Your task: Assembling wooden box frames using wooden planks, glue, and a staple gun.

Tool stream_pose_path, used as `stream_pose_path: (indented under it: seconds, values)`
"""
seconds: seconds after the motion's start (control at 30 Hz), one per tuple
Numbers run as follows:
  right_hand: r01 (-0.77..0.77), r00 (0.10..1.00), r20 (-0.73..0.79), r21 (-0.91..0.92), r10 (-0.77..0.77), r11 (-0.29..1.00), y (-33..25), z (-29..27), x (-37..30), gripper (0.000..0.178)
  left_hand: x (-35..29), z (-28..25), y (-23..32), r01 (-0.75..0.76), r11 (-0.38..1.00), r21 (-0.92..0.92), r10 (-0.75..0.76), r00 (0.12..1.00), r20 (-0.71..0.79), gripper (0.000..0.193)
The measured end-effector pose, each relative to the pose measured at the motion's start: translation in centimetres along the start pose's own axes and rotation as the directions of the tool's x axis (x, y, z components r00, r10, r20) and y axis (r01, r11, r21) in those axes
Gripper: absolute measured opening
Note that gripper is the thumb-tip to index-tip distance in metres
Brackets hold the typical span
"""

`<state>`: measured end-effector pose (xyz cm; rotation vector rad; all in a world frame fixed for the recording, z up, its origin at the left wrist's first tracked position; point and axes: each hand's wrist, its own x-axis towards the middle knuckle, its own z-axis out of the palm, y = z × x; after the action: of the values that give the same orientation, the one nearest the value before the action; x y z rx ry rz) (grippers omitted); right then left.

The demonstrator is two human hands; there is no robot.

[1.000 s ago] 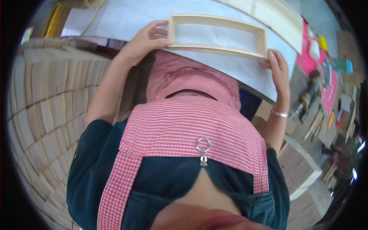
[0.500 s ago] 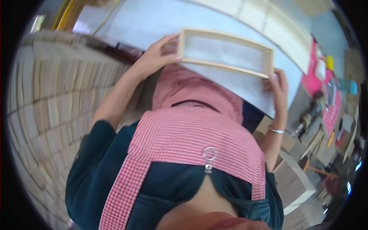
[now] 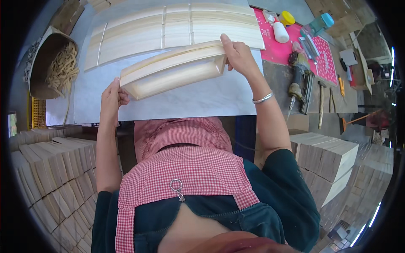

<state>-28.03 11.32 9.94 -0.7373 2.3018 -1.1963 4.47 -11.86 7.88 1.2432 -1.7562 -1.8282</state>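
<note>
Between my two hands is a long, shallow rectangular wooden frame [image 3: 173, 57], pale and tilted, raised over the white tabletop [image 3: 190, 95]. My left hand [image 3: 112, 99] grips its left end, with the fingers partly bent round the corner. At the other end my right hand [image 3: 239, 57] is closed on the frame, thumb along the top edge and fingers tucked behind. Just beyond the frame lie flat pale wooden boards [image 3: 135, 31] side by side, crossed by thin light lines.
A bin [image 3: 40, 69] of curled strips [image 3: 63, 63] stands at left. On the right are a pink mat [image 3: 270, 40], white bottle [image 3: 280, 33], yellow-lidded jar [image 3: 287, 18], power tool [image 3: 297, 76] and hammer [image 3: 322, 103]. Stacked wood pieces [image 3: 59, 164] flank me.
My view has swung round, bringing the boards and bin into sight. The frame's opening showed broadly before; now it is tipped and seen more edge-on. Both hands still hold its ends.
</note>
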Motion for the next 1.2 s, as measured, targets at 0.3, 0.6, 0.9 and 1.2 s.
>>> stream_pose_path:
  seconds: [0.3, 0.6, 0.9, 1.2]
  values:
    - [-0.038, 0.988, 0.138, -0.203, 0.067, 0.978, -0.9, -0.3, 5.0, 0.077, 0.6, 2.7, -1.5, -0.302, 0.881, 0.364, 0.395, 0.893, -0.215, 0.036]
    - [-0.350, 0.748, -0.632, -0.636, -0.204, 0.688, 14.8, -15.3, 16.1, 0.074, -0.5, -2.3, 2.9, -0.100, 0.653, 0.750, 0.098, 0.994, 0.047, 0.040]
    - [-0.137, 0.690, -0.721, -0.222, -0.067, 0.965, 16.7, -18.0, 16.1, 0.072, -4.3, 2.1, -0.6, -0.094, 0.717, 0.690, 0.349, 0.906, -0.238, 0.035]
    - [0.736, 0.619, -0.734, 0.418, -0.280, 0.532, -0.4, -7.5, -0.9, 0.038, -5.7, 10.6, -5.7, -0.725, 0.110, 0.680, 0.777, 0.489, 0.396, 0.041]
